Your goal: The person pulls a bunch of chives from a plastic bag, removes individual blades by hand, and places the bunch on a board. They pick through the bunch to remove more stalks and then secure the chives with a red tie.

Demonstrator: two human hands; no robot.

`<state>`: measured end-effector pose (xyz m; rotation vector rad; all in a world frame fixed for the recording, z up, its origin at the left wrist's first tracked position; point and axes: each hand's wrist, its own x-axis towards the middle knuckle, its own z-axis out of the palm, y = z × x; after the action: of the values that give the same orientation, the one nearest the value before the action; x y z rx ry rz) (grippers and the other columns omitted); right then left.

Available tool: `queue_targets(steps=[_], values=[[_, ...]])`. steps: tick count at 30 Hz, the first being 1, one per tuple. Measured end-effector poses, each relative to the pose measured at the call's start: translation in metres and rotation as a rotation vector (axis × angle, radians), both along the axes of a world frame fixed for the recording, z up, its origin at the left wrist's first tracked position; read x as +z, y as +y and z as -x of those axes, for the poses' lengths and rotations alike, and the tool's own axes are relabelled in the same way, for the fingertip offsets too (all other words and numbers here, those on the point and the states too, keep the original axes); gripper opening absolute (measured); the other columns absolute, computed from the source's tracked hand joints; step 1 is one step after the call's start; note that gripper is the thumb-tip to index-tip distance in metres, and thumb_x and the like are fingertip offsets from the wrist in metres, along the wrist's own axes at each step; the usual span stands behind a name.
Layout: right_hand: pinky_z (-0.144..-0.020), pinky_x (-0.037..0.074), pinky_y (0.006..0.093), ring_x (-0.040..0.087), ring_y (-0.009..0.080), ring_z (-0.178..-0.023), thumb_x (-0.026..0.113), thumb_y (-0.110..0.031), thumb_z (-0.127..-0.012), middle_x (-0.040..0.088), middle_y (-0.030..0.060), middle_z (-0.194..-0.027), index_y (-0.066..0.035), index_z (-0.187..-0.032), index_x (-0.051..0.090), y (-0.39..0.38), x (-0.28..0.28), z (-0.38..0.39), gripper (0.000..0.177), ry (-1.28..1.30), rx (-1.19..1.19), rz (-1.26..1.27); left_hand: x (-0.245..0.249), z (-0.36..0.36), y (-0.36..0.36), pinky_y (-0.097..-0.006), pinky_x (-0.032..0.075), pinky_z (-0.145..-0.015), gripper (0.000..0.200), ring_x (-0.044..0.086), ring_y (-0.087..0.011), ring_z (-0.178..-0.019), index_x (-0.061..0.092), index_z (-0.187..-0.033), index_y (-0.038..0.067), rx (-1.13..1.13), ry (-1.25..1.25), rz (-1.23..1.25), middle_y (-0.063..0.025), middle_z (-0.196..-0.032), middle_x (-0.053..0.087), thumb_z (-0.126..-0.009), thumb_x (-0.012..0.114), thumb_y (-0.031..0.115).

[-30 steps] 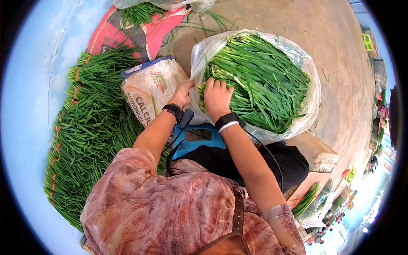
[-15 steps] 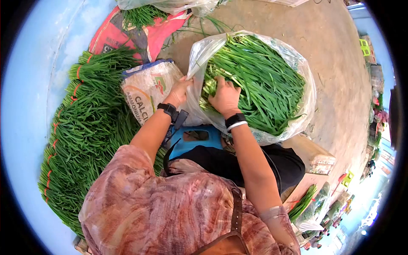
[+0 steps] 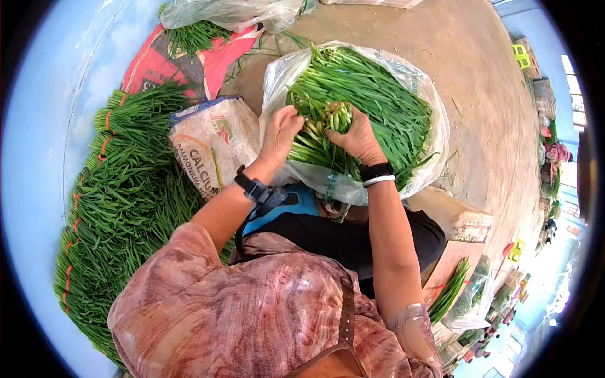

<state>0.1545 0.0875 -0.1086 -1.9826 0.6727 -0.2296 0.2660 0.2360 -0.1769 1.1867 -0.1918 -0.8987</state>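
Seen from the head, a person in a brown-pink patterned shirt (image 3: 220, 309) and black trousers (image 3: 328, 242) leans over an open, clear plastic bag (image 3: 438, 148) that bulges with long green leaves (image 3: 378, 94). Beside the trousers, part of a blue plastic object (image 3: 305, 201) shows.

Over the bag's near left part, the right hand (image 3: 362, 137) has its fingers clamped around a small bunch (image 3: 338, 118). The bunch's pale stem ends point up toward the camera; its leaf end is hidden, so the full long axis cannot be traced. Just beside it, the left hand (image 3: 282, 131) has curled fingers held close together; whether they pinch a stalk cannot be told. The leaves in the bag lie lengthwise from upper left to lower right, pale ends at the left.

To the left, a large pile of greens (image 3: 132, 189) tied with orange bands runs along a pale blue wall (image 3: 38, 164). Between pile and bag lies a printed white sack (image 3: 236, 132). The floor (image 3: 485, 120) is bare, brown and littered with leaf scraps. Beyond is a pink-red sheet (image 3: 220, 69); far right, a lime-green plastic item (image 3: 521, 57) and bright windows (image 3: 575, 94).
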Motion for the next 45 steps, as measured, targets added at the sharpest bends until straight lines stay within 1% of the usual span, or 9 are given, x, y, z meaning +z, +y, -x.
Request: queue_targets(steps=[3,8,15,20,26,34,37,41,45], values=[[-0.079,0.05,0.0354,0.064,0.031,-0.084,0.073,-0.02,-0.065,0.066,0.0165,-0.091,-0.003,-0.112,0.055,0.007,-0.007,-0.001,0.053,0.082,0.043,0.173,-0.028,0.009,-0.018,-0.0312,0.036,-0.101,0.053,0.047,-0.0173,-0.117,0.04,-0.132,-0.002,-0.044,0.232,0.246,-0.012,-0.13,0.047,-0.093,0.052,0.033],[-0.095,0.036,0.0537,0.041,0.0339,-0.125,0.083,-0.035,-0.053,0.037,0.0154,-0.138,-0.012,-0.14,0.028,0.039,0.005,-0.003,0.105,0.308,0.116,0.451,0.016,0.01,-0.024,-0.0318,0.037,-0.098,0.071,0.047,-0.0186,-0.116,0.038,-0.135,-0.001,-0.007,0.42,0.219,-0.0096,-0.128,0.049,-0.094,0.033,0.056],[-0.101,0.031,0.0554,0.03,0.0393,-0.132,0.086,-0.043,-0.049,0.029,0.0243,-0.142,-0.008,-0.144,0.018,0.049,0.009,0.009,0.122,0.336,0.17,0.361,0.023,0.018,-0.013,-0.0285,0.04,-0.096,0.058,0.051,-0.0158,-0.112,0.042,-0.132,0.003,-0.121,0.311,0.319,-0.0061,-0.125,0.052,-0.095,0.041,0.047],[-0.082,0.049,0.0362,0.065,0.033,-0.093,0.069,-0.031,-0.079,0.065,0.0227,-0.093,0.004,-0.122,0.052,0.008,0.017,0.004,0.058,-0.105,-0.18,0.04,0.021,0.023,-0.01,-0.0219,0.042,-0.085,0.046,0.051,-0.0062,-0.094,0.049,-0.126,0.004,-0.143,0.169,0.26,0.0009,-0.104,0.058,-0.083,0.066,0.011],[-0.064,0.049,0.0295,0.061,0.0168,-0.068,0.063,-0.017,-0.082,0.067,0.0129,-0.076,0.004,-0.091,0.066,0.015,0.001,-0.029,0.023,-0.155,-0.072,-0.04,0.015,0.024,-0.007,-0.0277,0.04,-0.092,0.045,0.051,-0.0111,-0.107,0.05,-0.124,0.003,-0.186,0.014,0.163,-0.0015,-0.116,0.055,-0.081,0.062,0.01],[-0.064,0.049,0.0351,0.052,0.0171,-0.058,0.041,-0.016,-0.097,0.045,0.0006,-0.062,-0.005,-0.088,0.051,-0.028,0.06,0.01,0.018,-0.815,-0.762,-0.855,0.015,0.016,-0.008,-0.0288,0.033,-0.101,0.047,0.047,-0.0147,-0.114,0.056,-0.119,0.001,-0.186,0.159,0.349,-0.005,-0.119,0.055,-0.087,0.057,0.035],[-0.055,0.041,0.0268,0.041,0.0074,-0.051,0.041,-0.016,-0.098,0.041,-0.0041,-0.061,-0.006,-0.087,0.05,-0.054,0.087,0.048,0.017,-1.051,-0.58,-1.095,0.004,0.012,-0.01,-0.0329,0.041,-0.098,0.045,0.053,-0.0184,-0.11,0.051,-0.123,-0.002,-0.212,0.166,0.349,-0.0091,-0.12,0.057,-0.093,0.049,0.032],[-0.04,0.027,0.0197,0.029,0.0024,-0.042,0.044,-0.015,-0.096,0.038,-0.0083,-0.058,-0.005,-0.09,0.052,-0.087,0.123,0.11,0.014,-1.123,-0.276,-1.06,0.005,0.012,-0.011,-0.0321,0.043,-0.096,0.043,0.054,-0.0179,-0.108,0.052,-0.122,-0.001,-0.194,0.191,0.359,-0.0093,-0.118,0.058,-0.095,0.047,0.032],[-0.037,0.023,0.0183,0.025,0.0004,-0.039,0.042,-0.013,-0.097,0.031,-0.0085,-0.055,-0.005,-0.093,0.052,-0.06,0.204,0.194,0.014,-0.865,-0.564,-0.637,0.008,0.012,-0.01,-0.0302,0.034,-0.101,0.044,0.052,-0.0159,-0.109,0.057,-0.118,0.002,-0.192,0.188,0.314,-0.0059,-0.113,0.06,-0.09,0.055,0.036]])
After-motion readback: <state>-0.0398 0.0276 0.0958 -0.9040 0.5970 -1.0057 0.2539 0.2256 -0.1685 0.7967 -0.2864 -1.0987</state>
